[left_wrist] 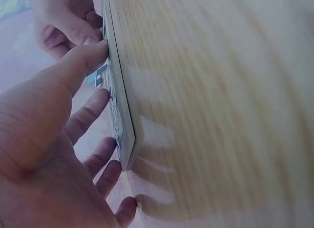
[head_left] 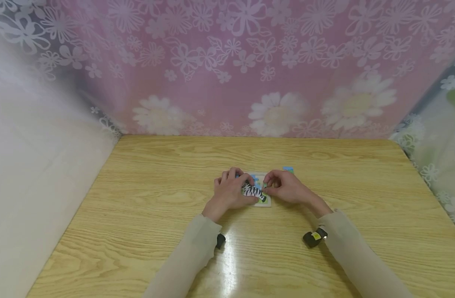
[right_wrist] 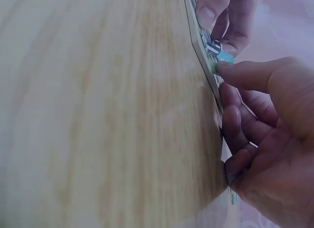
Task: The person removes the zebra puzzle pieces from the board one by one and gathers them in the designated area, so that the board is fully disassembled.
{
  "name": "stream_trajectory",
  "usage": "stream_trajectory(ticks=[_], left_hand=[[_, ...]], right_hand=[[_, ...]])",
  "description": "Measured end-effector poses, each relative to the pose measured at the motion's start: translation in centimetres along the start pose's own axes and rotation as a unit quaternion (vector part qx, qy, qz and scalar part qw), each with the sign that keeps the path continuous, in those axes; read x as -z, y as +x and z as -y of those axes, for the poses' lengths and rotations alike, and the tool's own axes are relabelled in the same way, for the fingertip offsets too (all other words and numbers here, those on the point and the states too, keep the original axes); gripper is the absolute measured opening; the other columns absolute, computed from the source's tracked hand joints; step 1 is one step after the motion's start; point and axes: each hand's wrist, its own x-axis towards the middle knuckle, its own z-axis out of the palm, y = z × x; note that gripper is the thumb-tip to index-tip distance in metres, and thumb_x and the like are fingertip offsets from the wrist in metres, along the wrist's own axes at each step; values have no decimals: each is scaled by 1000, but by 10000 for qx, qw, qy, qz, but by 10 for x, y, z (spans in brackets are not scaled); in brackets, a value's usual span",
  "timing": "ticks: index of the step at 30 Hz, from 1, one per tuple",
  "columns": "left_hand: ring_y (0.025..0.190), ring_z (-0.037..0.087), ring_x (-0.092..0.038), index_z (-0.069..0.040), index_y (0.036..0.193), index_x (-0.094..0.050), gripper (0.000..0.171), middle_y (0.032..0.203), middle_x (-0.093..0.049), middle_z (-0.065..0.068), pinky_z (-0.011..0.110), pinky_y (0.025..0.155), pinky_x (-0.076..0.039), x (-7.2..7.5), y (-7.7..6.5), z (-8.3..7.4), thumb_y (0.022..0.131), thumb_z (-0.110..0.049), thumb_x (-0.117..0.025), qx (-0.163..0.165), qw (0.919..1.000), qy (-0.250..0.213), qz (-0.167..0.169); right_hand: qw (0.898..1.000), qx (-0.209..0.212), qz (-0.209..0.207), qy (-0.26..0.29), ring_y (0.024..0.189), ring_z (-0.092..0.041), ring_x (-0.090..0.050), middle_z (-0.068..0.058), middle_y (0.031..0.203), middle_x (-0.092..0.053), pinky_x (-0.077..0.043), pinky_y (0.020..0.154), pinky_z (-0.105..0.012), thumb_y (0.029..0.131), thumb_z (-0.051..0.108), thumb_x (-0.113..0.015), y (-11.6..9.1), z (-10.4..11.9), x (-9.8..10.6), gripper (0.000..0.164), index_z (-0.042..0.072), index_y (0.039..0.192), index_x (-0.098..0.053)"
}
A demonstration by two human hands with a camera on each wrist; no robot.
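Observation:
A small flat jigsaw puzzle board [head_left: 269, 203] with a zebra picture [head_left: 254, 192] on blue and green lies on the table. My left hand [head_left: 229, 192] spreads over its left part, thumb and several fingertips resting on its face in the left wrist view. At the board's right side, my right hand [head_left: 288, 187] pinches a small puzzle piece [right_wrist: 214, 67], partly green, between thumb and forefinger. That piece is largely covered by the fingers. In the right wrist view a striped piece [right_wrist: 214, 47] stands tilted up from the board. Much of the picture is hidden under the left hand.
A loose blue and green puzzle piece [head_left: 288, 169] lies on the wooden table [head_left: 156, 207] just behind my right hand. Flowered pink curtain [head_left: 212, 82] hangs along the far edge. Dark wrist cameras [head_left: 312, 239] sit under both sleeves.

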Motion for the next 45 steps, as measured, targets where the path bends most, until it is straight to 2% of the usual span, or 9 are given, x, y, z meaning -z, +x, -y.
stream_trajectory(ticks=[7, 15, 20, 26, 31, 36, 39, 45], left_hand=[[136, 33, -36, -33, 114, -62, 36, 146, -40, 1, 61, 107, -27, -1, -1, 0, 88, -54, -76, 29, 10000, 20, -39], [136, 32, -36, -35, 114, -61, 38, 145, -41, 0, 60, 108, -28, -2, 1, -1, 87, -56, -76, 76, 9998, 128, -91], [135, 33, -38, -36, 117, -61, 39, 146, -42, 1, 60, 108, -29, -2, 3, 3, 88, -58, -74, -129, 9995, 264, -62], [140, 37, -36, -35, 120, -64, 32, 151, -42, 5, 63, 109, -28, 2, 1, 12, 92, -49, -73, -533, 9985, 72, 37], [138, 35, -35, -36, 124, -67, 32, 152, -42, 4, 59, 106, -30, 4, 0, 17, 94, -45, -72, -722, 9973, 98, 50], [118, 28, -43, -33, 124, -68, 33, 135, -51, 4, 51, 96, -32, 4, -3, 17, 93, -44, -74, -731, 9973, -3, 89], [113, 26, -45, -31, 123, -69, 32, 128, -54, 3, 52, 96, -32, 5, -5, 18, 93, -41, -75, -674, 9976, -100, 124], [112, 26, -46, -32, 122, -69, 32, 127, -54, 1, 54, 99, -31, 5, -3, 22, 93, -42, -75, -670, 9974, -216, 152]], right_hand=[[9995, -25, -98, 303, 78, -14, -61, -8, 90, -70, -48, 70, -23, 93, 11, -74, -2, 1, -1, 13, 4, 101, -67], [9976, -415, -60, 548, 84, -15, -64, -9, 95, -72, -51, 75, -26, 96, 14, -69, -1, -1, 2, 12, 5, 105, -68], [9952, -540, -243, 783, 88, -15, -65, -13, 102, -72, -52, 75, -25, 96, 17, -71, -7, -3, 10, 19, 4, 108, -68], [9904, -696, -385, 1132, 84, -15, -64, -17, 104, -69, -53, 66, -27, 97, 18, -71, -19, -7, 22, 23, 1, 113, -65], [9901, -752, -556, 1042, 81, -15, -64, -16, 102, -69, -52, 65, -28, 98, 20, -70, -29, -17, 34, 23, 3, 113, -65], [9897, -810, -709, 946, 81, -14, -64, -19, 104, -69, -52, 64, -28, 99, 20, -70, -39, -29, 47, 25, 2, 115, -65], [9893, -878, -797, 845, 83, -13, -65, -19, 107, -69, -52, 63, -28, 99, 22, -70, -44, -35, 55, 27, 2, 117, -64], [9896, -981, -927, 506, 82, -10, -64, -18, 110, -69, -52, 63, -29, 100, 24, -68, -47, -49, 72, 30, 2, 120, -64]])
